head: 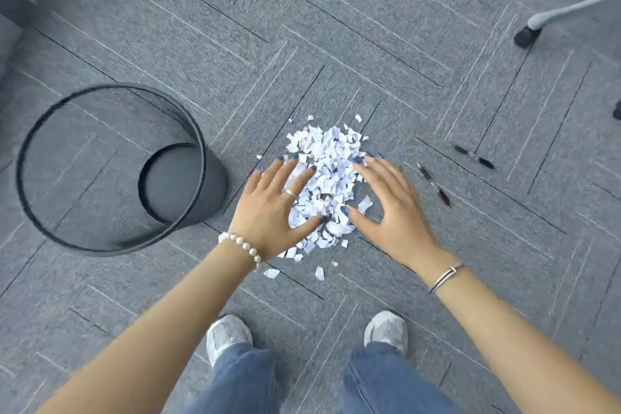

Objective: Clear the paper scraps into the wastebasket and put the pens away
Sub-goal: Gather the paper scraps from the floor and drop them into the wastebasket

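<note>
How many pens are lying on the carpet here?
2. One pen lies farthest right on the carpet; the other pen lies nearer the right hand, just right of the paper scraps. More could be hidden under the scraps.

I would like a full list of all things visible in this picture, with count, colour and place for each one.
paper scraps: one pile plus a few loose pieces, white, on the carpet at centre
wastebasket: one, black mesh, standing left of the pile
pens: three, dark, on the carpet right of the pile
carpet: grey tiles, whole floor
chair base: one, light grey with black castors, upper right
shoes: two, light grey, bottom centre
jeans: blue, bottom edge
left hand: open, spread on the pile's left side, pearl bracelet
right hand: open, on the pile's right side, thin metal bracelet
</note>
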The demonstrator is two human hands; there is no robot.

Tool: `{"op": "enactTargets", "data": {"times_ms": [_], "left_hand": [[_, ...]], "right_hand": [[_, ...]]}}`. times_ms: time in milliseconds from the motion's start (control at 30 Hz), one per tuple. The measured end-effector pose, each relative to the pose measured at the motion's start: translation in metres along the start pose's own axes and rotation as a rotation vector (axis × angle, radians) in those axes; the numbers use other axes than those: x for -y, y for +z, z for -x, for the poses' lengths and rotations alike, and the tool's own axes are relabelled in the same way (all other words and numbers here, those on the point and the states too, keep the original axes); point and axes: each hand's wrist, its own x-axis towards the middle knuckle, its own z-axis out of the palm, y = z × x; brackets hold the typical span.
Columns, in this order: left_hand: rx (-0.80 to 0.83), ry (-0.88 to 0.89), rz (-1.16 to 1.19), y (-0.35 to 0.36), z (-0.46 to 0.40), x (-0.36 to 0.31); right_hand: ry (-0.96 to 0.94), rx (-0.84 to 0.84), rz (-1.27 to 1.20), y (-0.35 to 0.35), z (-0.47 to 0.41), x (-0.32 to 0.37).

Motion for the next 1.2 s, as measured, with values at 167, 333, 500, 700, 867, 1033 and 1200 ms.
{"op": "enactTargets", "data": {"times_ms": [167,333,500,700,867,1033,1200], "left_hand": [[0.158,-0.003,-0.06,0.124,-0.021,0.027],[0.151,-0.079,-0.023,0.205,-0.067,0.059],[0.147,0.059,-0.081,0.226,-0.096,0.094],[0.219,0.111,-0.09,0.239,-0.102,0.095],[0.205,0.095,-0.1,0.245,-0.102,0.093],[0.062,0.115,0.04,0.247,-0.113,0.085],[-0.02,0.052,0.184,0.247,-0.118,0.084]], "right_hand": [[-0.016,0.169,0.167,0.082,-0.043,-0.081],[-0.037,0.289,0.196,0.171,-0.068,-0.129],[-0.004,0.188,0.15,0.192,-0.102,-0.162],[0.0,0.268,0.212,0.183,-0.115,-0.183],[0.005,0.3,0.244,0.203,-0.104,-0.18],[-0.023,0.19,0.189,0.218,-0.108,-0.173],[0.012,0.117,0.024,0.221,-0.101,-0.167]]}}
